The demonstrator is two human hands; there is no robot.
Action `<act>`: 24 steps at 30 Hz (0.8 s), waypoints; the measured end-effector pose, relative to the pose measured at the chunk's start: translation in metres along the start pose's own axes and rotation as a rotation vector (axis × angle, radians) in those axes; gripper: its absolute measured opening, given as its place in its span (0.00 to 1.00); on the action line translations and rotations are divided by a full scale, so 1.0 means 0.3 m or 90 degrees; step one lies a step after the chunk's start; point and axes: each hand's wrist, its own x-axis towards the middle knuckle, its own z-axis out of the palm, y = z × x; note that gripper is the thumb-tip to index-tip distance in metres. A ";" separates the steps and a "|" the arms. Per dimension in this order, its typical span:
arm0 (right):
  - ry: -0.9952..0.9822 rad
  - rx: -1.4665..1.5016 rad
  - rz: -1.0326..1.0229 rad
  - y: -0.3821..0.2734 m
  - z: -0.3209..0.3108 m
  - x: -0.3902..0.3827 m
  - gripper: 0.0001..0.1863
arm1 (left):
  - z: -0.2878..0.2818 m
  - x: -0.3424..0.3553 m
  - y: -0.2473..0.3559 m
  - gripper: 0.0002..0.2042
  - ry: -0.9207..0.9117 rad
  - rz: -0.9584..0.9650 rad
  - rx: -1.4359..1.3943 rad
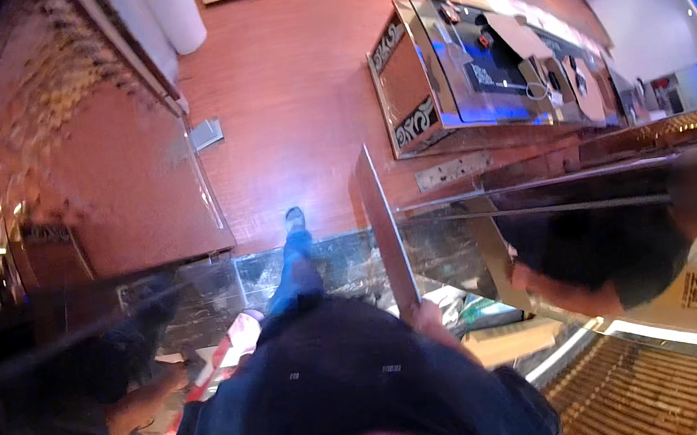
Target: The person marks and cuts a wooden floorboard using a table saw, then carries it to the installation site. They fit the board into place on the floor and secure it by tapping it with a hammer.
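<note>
Looking straight down the body here. The right hand [427, 316] sits at about 4 o'clock from centre, fingers curled round the lower end of a long thin reddish-brown wooden panel [384, 222], so that grip is closed on it. The forearm behind it is hidden by the dark blue shirt. The left hand isn't visible at all. One leg in blue jeans stretches toward 12 o'clock, ending in a blue shoe on the floor.

A glass display counter [471, 81] stands ahead, right of the wooden floor [288, 77].
</note>
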 end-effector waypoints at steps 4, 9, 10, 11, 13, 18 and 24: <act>0.055 -0.095 0.005 -0.276 -0.123 0.075 0.24 | -0.442 0.438 0.288 0.13 0.031 0.072 0.075; 0.130 -0.002 -0.121 -0.571 -0.289 0.463 0.22 | -1.468 0.894 1.115 0.15 0.192 0.166 -0.074; 0.112 0.057 -0.099 -0.600 -0.289 0.543 0.22 | -1.664 0.897 1.311 0.15 0.250 0.230 -0.229; 0.095 0.110 -0.093 -0.648 -0.297 0.670 0.22 | -1.842 0.894 1.473 0.16 0.313 0.290 -0.395; 0.203 0.190 -0.098 -0.751 -0.289 0.905 0.20 | -2.169 0.872 1.867 0.18 0.288 0.318 -0.580; 0.068 0.219 -0.112 -1.232 -0.740 1.272 0.17 | -2.423 1.208 1.895 0.08 0.356 0.524 -0.371; 0.148 0.092 -0.138 -1.929 -1.565 1.697 0.21 | -2.243 1.525 1.538 0.07 0.043 0.147 -0.281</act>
